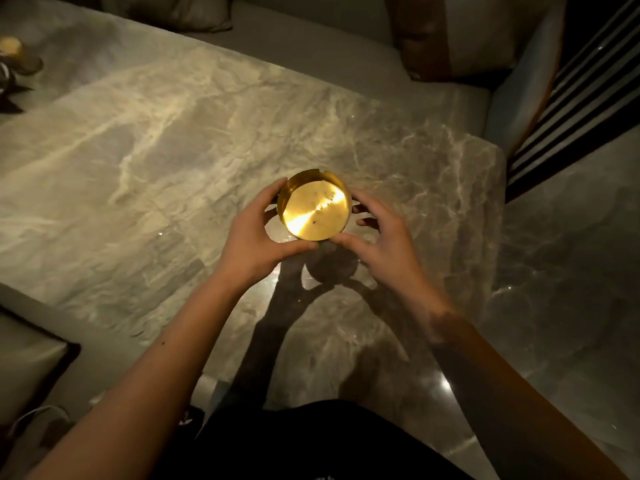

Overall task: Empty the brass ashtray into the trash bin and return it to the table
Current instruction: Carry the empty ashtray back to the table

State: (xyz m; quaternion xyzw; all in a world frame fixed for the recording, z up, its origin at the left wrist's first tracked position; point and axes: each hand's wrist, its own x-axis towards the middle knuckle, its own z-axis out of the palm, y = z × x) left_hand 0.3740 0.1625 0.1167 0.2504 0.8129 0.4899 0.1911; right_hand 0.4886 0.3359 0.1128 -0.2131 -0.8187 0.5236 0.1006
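The round brass ashtray (314, 210) hangs a little above the marble table (145, 140), tilted toward me, and casts a shadow on the slab below it. A few dark ash specks lie on its shiny floor. My left hand (256, 233) grips its left side, thumb under the near rim and fingers on the far rim. My right hand (377, 237) cups the right side, with the thumb on the near rim and the fingertips at the right wall. No trash bin is in view.
A small brass object (12, 51) stands at the table's far left. Cushioned seating (346, 26) runs along the far side, with a pillow (453, 36) at the back right. Glossy marble floor (568, 271) lies to the right, and a cushion (27, 362) sits at the near left.
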